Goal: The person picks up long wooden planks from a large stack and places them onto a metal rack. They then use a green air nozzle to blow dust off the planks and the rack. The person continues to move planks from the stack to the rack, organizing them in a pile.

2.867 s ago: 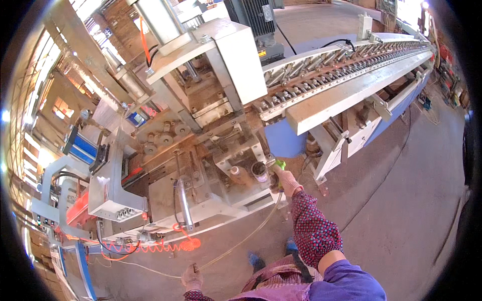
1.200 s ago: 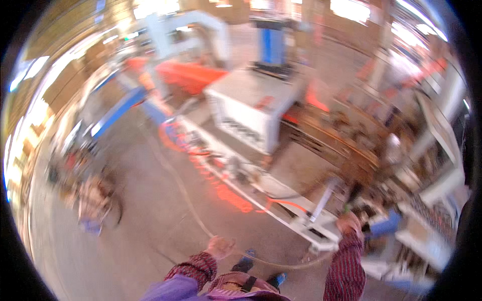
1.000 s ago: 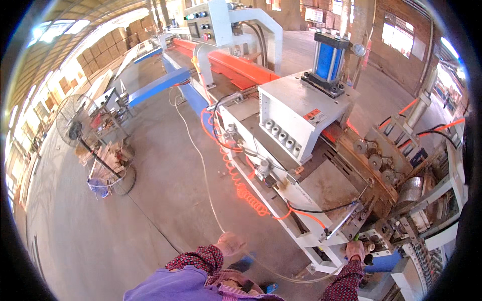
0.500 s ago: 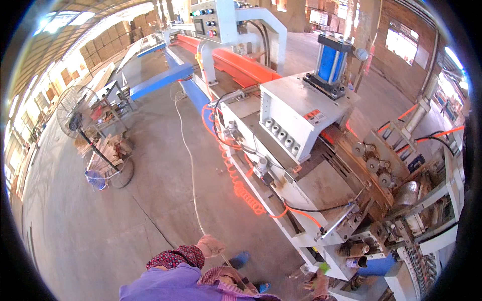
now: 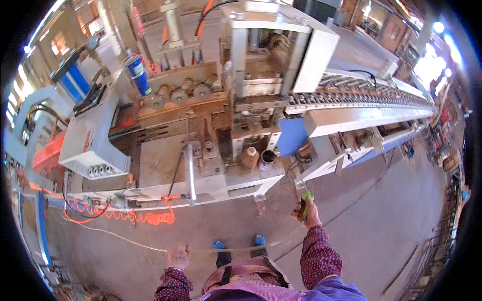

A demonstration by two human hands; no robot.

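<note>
My left hand (image 5: 179, 256), low and left of my body, is closed around a pale thin hose (image 5: 120, 238). This hose trails off along the floor to the left and also runs across in front of me to the right. My right hand (image 5: 312, 213) grips a green-handled tool (image 5: 306, 199) with a thin nozzle-like tip pointing away from me. The tip is beside the near edge of the machine (image 5: 271, 180). Close by on that edge stand a brownish bottle (image 5: 249, 157) and a dark-filled pot (image 5: 266, 158). Whether the hose joins the tool cannot be made out.
A chain conveyor (image 5: 361, 98) stretches away to the right. Coiled orange air tubing (image 5: 155, 217) hangs off the machine's front at left. A metal rod (image 5: 191, 175) sticks out toward me. A dark cable (image 5: 371, 193) lies on the floor at right.
My view has swung right, from the fan and blue beams to the machine's near end and chain conveyor. My right hand with the green-handled tool has come fully into view; my left still holds the hose.
</note>
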